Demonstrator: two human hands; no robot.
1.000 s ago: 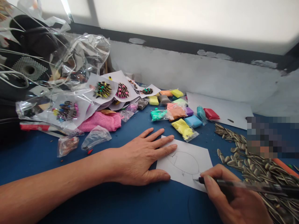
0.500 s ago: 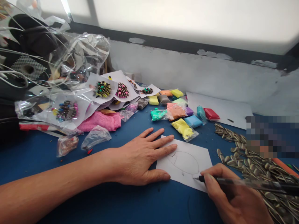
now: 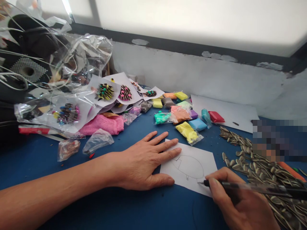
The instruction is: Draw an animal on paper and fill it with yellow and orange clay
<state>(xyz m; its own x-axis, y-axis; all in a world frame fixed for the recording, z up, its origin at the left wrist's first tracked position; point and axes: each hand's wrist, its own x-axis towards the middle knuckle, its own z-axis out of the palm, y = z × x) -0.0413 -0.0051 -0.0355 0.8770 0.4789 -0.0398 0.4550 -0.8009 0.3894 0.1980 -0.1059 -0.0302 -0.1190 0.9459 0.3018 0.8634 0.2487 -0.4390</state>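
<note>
A small white sheet of paper lies on the blue table, with a thin outline drawing of a rounded body and short leg-like marks on it. My left hand is flat with fingers spread, its fingertips resting over the left edge of the sheet. At the lower right, my right hand grips a black pen with a see-through barrel. The pen's tip touches or nearly touches the paper just below the drawn outline.
Striped sunflower seeds are heaped at the right. Bagged coloured clay lies beyond the paper. Seed-decorated papers, a pink cloth and clear plastic bags crowd the left. A white sheet lies by the wall.
Almost nothing differs. The whole view has shifted very slightly; both hands and the pen keep their places on the paper.
</note>
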